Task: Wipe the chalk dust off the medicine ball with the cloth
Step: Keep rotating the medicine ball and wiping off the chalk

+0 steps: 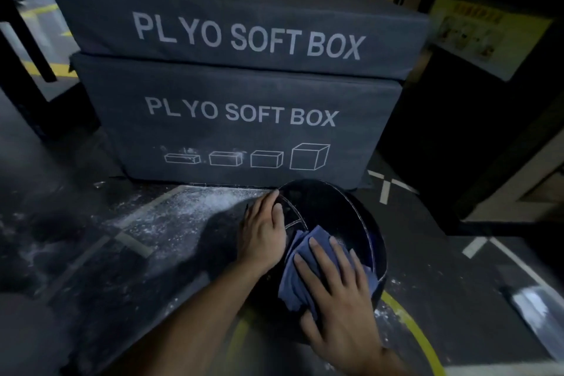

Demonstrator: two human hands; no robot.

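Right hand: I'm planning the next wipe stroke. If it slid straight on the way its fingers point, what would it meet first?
The right hand on the cloth would probably first meet the ball's far side; depth unclear.

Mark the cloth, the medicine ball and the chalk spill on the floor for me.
cloth (300, 276): head view, on the blue folds left of the pressing fingers.
medicine ball (329, 207): head view, on its dark upper panel beyond the cloth.
chalk spill (195, 206): head view, on the white powder left of the ball.
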